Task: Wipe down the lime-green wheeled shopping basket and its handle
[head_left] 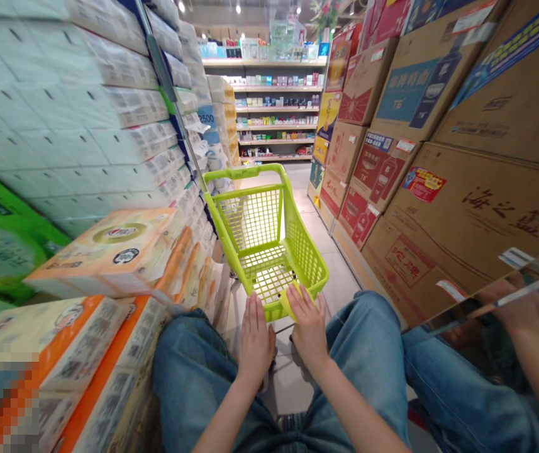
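A lime-green plastic shopping cart (269, 251) with a mesh basket stands right in front of me, its far end pointing down the aisle. My left hand (256, 336) lies over the near rim with the fingers together. My right hand (307, 324) is wrapped over the cart's curved near handle (290, 301), just to the right of the left hand. The basket holds nothing that I can see. My denim-clad knees (368, 340) show below and on both sides of my hands.
Stacked tissue packs (109, 126) form a tall wall on the left, and large printed cardboard cartons (467, 214) line the right. A tiled aisle floor (339, 283) runs ahead to shelves of small goods (273, 107). A mirror (500, 314) at lower right reflects an arm.
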Demonstrator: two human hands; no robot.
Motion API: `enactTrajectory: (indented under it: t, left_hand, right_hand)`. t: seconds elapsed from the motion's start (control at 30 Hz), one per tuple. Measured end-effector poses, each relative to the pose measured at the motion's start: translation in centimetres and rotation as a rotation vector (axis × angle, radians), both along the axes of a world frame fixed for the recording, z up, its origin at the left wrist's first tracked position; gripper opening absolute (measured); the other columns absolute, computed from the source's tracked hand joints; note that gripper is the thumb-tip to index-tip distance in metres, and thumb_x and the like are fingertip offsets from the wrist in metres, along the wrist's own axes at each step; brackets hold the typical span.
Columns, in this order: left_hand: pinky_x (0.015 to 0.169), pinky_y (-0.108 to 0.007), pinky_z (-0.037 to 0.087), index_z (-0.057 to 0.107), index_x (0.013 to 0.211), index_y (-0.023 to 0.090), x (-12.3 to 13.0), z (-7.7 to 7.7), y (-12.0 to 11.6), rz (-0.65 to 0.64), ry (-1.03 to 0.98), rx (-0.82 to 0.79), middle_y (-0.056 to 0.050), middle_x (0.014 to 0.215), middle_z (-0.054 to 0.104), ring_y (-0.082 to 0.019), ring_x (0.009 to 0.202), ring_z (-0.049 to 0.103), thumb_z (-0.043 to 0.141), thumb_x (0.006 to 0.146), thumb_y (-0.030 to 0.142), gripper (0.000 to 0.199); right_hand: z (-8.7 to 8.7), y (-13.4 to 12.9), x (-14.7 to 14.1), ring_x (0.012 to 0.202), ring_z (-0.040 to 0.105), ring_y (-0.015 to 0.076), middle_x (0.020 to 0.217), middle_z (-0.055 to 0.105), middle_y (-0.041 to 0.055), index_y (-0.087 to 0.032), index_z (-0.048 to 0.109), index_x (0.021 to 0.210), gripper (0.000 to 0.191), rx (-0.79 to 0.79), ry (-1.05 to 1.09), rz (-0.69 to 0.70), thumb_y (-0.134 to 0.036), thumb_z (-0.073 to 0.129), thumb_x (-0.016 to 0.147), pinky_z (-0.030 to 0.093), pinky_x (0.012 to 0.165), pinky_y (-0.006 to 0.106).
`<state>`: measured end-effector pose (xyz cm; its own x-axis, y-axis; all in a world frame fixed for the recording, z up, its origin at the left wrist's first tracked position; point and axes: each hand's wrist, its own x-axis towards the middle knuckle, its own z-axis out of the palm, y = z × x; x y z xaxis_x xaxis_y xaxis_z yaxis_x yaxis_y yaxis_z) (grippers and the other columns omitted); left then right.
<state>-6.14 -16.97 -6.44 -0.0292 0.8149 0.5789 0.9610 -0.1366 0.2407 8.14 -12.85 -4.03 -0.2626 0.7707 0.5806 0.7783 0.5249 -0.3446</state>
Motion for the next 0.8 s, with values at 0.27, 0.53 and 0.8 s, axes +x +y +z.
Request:
enactTrajectory:
  t: [0.27,0.53,0.8]
  left_hand:
    - [0.116,-0.052,0.039,0.0,0.158,0.01,-0.4,0.0,-0.1,-0.024,0.021,0.0,-0.023,0.161,0.028,-0.031,0.152,0.019,0.048,0.092,0.012,0.082]
    - [0.116,-0.049,0.039,-0.003,0.158,0.01,-0.1,0.7,-0.1,0.023,0.08,-0.011,-0.022,0.159,0.033,-0.031,0.151,0.025,0.047,0.091,0.011,0.083]
    - [0.116,-0.046,0.038,-0.003,0.158,0.009,0.2,0.8,-0.2,0.068,0.112,-0.032,-0.021,0.159,0.033,-0.03,0.15,0.026,0.049,0.089,0.01,0.086]
  right_hand:
    - [0.5,-1.1,-2.4,0.146,0.035,0.018,0.149,0.053,0.0026,-0.027,0.04,0.15,0.073,-0.008,-0.056,0.145,0.002,0.04,0.083,0.0,0.122,0.048]
    - [-0.6,3.5,5.9,0.143,0.041,0.0196,0.145,0.057,0.0037,-0.027,0.045,0.146,0.075,0.066,-0.037,0.011,0.003,0.039,0.078,0.007,0.122,0.051]
    - [-0.2,4.0,6.3,0.145,0.038,0.0199,0.15,0.052,0.0025,-0.026,0.044,0.147,0.08,-0.034,0.0,-0.185,0.004,0.037,0.073,0.017,0.119,0.048]
